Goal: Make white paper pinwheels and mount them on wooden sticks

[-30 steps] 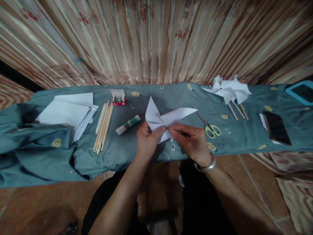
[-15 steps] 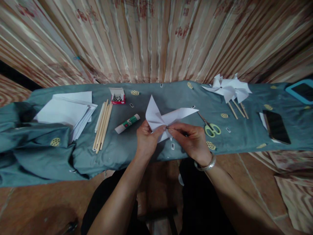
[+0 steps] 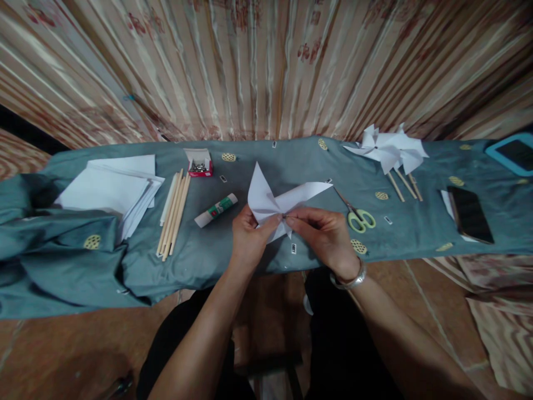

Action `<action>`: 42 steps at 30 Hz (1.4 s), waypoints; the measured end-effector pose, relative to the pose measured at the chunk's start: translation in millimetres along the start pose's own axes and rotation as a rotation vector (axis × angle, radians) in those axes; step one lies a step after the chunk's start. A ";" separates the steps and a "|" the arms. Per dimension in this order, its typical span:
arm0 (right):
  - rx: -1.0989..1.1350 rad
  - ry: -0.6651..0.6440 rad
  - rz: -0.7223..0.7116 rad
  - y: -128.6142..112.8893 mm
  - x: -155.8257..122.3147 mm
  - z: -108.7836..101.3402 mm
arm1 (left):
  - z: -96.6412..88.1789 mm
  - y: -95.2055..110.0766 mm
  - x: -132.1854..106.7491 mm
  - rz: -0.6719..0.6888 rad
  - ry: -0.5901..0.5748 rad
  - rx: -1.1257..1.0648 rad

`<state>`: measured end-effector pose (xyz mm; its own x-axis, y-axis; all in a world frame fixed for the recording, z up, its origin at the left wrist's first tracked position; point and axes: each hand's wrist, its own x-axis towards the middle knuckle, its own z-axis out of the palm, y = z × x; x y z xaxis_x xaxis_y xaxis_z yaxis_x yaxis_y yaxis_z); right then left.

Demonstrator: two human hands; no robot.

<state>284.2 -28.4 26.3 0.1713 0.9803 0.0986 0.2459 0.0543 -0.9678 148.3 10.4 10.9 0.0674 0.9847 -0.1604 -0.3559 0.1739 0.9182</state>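
A folded white paper pinwheel [image 3: 272, 199] sits above the grey-blue cloth [image 3: 75, 261] at the table's middle. My left hand [image 3: 249, 236] pinches its centre from the left, fingers closed on the paper. My right hand [image 3: 327, 233], with a metal bracelet on the wrist, pinches a small dark pin at the same centre point; its fingers also touch the paper. Two points of the pinwheel stick up and to the right, free of my fingers.
A glue stick [image 3: 215, 210], a bundle of wooden sticks [image 3: 174, 214], a stack of white sheets [image 3: 110, 191] and a small red box of pins [image 3: 200, 165] lie to the left. Green scissors [image 3: 358, 218], finished pinwheels [image 3: 389, 150], a phone [image 3: 469, 214] lie right.
Both hands stay pinched at the pinwheel's centre. The whole scene has slid slightly up in view as my head tipped; the right wing of the paper sits a little lower.
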 end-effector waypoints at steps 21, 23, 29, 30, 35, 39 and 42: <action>-0.148 0.051 -0.028 -1.3 -7.0 6.3 | -1.3 0.3 0.1 -0.069 -0.026 -0.059; -0.197 0.048 -0.055 -3.7 -9.1 5.5 | -1.7 0.7 0.4 -0.084 -0.016 -0.075; -0.311 0.277 -0.135 -5.5 -5.5 -14.3 | -4.6 4.2 2.0 -0.151 0.053 -0.154; -0.309 0.326 -0.145 -3.9 -2.8 -19.3 | -5.0 4.6 1.8 -0.162 0.056 -0.158; 0.011 0.143 0.051 5.8 9.6 -31.7 | -4.0 1.4 -2.3 -0.234 0.030 -0.142; 0.320 -0.114 0.274 9.6 9.8 -21.0 | -0.8 -4.4 -6.3 -0.266 -0.001 -0.138; 0.373 -0.112 0.336 10.7 7.7 -12.5 | 0.5 -7.5 -7.9 -0.275 -0.021 -0.129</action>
<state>300.0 -22.6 19.7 0.0747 0.9684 -0.2378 -0.1658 -0.2231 -0.9606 150.9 1.4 5.5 0.1970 0.9004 -0.3879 -0.4373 0.4348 0.7873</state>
